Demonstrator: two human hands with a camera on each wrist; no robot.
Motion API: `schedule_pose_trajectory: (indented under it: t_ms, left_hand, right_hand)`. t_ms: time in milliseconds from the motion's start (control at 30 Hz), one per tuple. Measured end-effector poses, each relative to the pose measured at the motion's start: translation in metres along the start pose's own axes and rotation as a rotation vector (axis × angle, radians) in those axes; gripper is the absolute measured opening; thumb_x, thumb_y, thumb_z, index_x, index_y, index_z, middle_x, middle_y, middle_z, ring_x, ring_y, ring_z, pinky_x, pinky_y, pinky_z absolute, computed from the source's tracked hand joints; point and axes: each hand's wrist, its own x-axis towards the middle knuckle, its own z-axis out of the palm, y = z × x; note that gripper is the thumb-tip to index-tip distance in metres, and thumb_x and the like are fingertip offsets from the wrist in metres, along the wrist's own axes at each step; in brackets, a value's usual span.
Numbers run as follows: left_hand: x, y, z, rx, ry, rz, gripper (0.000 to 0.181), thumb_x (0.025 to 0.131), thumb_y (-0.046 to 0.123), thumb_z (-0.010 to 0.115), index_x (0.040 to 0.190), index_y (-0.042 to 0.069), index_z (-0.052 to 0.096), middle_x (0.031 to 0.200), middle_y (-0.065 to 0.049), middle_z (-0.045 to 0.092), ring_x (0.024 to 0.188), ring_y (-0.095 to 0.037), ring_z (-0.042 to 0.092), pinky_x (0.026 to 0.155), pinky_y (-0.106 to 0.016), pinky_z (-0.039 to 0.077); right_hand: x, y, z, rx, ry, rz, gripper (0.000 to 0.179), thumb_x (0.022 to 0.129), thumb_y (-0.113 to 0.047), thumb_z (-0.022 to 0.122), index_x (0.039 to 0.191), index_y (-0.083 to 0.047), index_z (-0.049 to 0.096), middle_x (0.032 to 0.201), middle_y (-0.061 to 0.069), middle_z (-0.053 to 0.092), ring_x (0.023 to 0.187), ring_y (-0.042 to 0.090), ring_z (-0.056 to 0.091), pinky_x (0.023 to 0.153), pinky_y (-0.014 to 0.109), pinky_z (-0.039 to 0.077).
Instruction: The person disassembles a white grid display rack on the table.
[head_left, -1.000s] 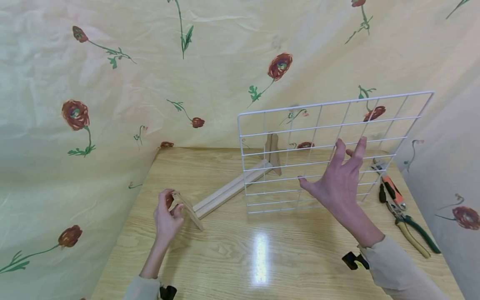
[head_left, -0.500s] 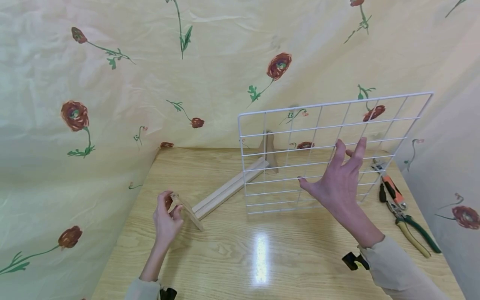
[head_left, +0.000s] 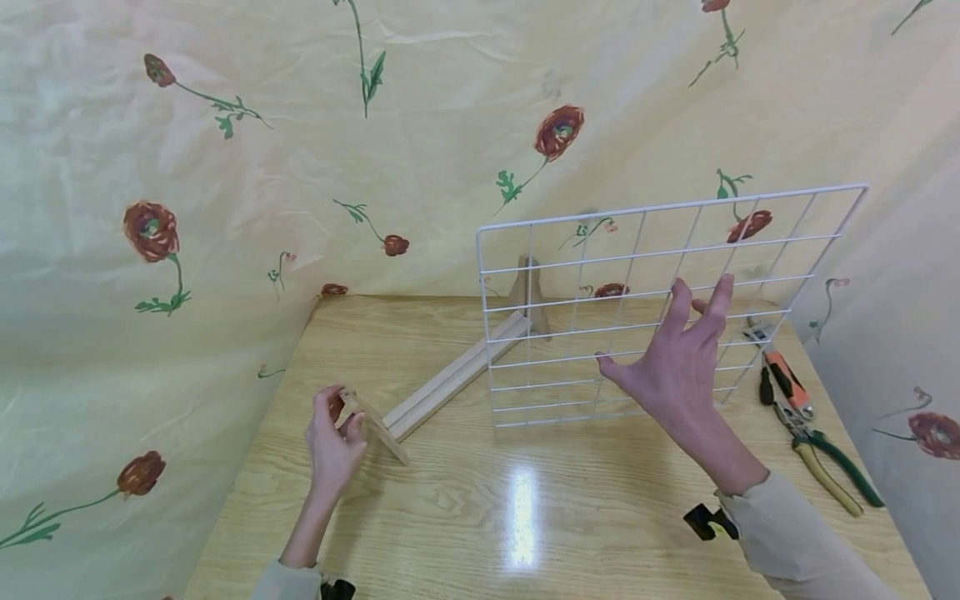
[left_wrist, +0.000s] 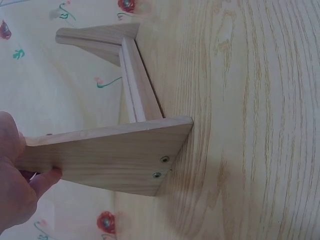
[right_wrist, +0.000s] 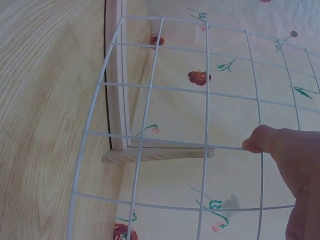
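Observation:
My left hand point(head_left: 332, 442) pinches the upper end of the near side piece point(left_wrist: 110, 155) of a pale wooden stand. Two screw heads show low on that piece in the left wrist view. A grooved wooden rail point(head_left: 457, 377) runs from it to a matching upright end piece point(head_left: 529, 296) at the back. My right hand point(head_left: 678, 367) holds a white wire grid panel point(head_left: 633, 252), fingers spread over it and fingertips at the wires. The panel leans back, overlapping the stand's far end in the head view. In the right wrist view the thumb point(right_wrist: 262, 140) lies at a cross wire.
Pliers with one green and one yellow handle point(head_left: 828, 467) lie at the table's right side. Beside them are an orange-and-black tool point(head_left: 786, 383) and a black-handled one point(head_left: 766, 387). Flowered cloth point(head_left: 450, 150) surrounds the wood-grain table point(head_left: 442, 517) at the back and sides.
The stand's far end has swung left and slightly back, while its near end stays almost in place in my left hand. The right hand and the grid panel have hardly moved.

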Motion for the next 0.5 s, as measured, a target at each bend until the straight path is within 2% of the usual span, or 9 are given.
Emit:
schedule_pose_trajectory:
  t_ms: [67, 167, 300, 367, 500]
  left_hand:
    - [-0.0004, -0.0001, 0.0001, -0.002, 0.003, 0.006, 0.046, 0.078, -0.020, 0.071, 0.116, -0.022, 0.045, 0.105, -0.039, 0.054, 0.108, -0.060, 0.054, 0.078, -0.051, 0.054]
    - [-0.0013, -0.0012, 0.0000, -0.004, 0.009, 0.013, 0.046, 0.079, -0.018, 0.071, 0.116, -0.022, 0.045, 0.105, -0.039, 0.054, 0.108, -0.060, 0.055, 0.083, -0.035, 0.055]
    - [-0.0032, -0.0025, 0.0000, -0.019, 0.024, 0.019, 0.043, 0.084, -0.011, 0.071, 0.116, -0.021, 0.045, 0.105, -0.040, 0.054, 0.108, -0.060, 0.054, 0.087, -0.012, 0.046]
    - [-0.0039, -0.0029, 0.0003, -0.027, 0.032, 0.024, 0.042, 0.087, -0.005, 0.070, 0.116, -0.021, 0.045, 0.105, -0.040, 0.054, 0.107, -0.061, 0.054, 0.086, -0.008, 0.044]
    - [-0.0049, -0.0039, 0.0012, -0.040, 0.040, 0.042, 0.045, 0.092, 0.008, 0.068, 0.115, -0.022, 0.045, 0.102, -0.039, 0.054, 0.104, -0.063, 0.055, 0.087, -0.009, 0.045]
  right_hand:
    - [-0.0003, 0.0008, 0.0002, -0.004, 0.000, -0.008, 0.128, 0.051, -0.029, 0.099, 0.146, 0.003, 0.018, 0.156, 0.032, -0.008, 0.121, 0.052, 0.032, 0.071, 0.071, 0.049]
    - [-0.0009, 0.0014, 0.0012, -0.005, 0.003, -0.012, 0.128, 0.051, -0.030, 0.098, 0.146, 0.002, 0.018, 0.156, 0.032, -0.009, 0.120, 0.052, 0.033, 0.071, 0.071, 0.049]
    - [-0.0017, 0.0022, 0.0029, -0.008, 0.009, -0.017, 0.128, 0.051, -0.030, 0.098, 0.146, 0.002, 0.017, 0.156, 0.033, -0.007, 0.120, 0.052, 0.033, 0.071, 0.072, 0.049]
    - [-0.0017, 0.0023, 0.0033, -0.010, 0.008, -0.021, 0.129, 0.051, -0.031, 0.098, 0.146, 0.002, 0.017, 0.155, 0.034, -0.007, 0.120, 0.052, 0.033, 0.071, 0.071, 0.050]
    - [-0.0012, 0.0027, 0.0029, -0.017, 0.011, -0.036, 0.131, 0.051, -0.034, 0.098, 0.147, 0.001, 0.016, 0.155, 0.035, -0.006, 0.119, 0.052, 0.033, 0.071, 0.070, 0.050]
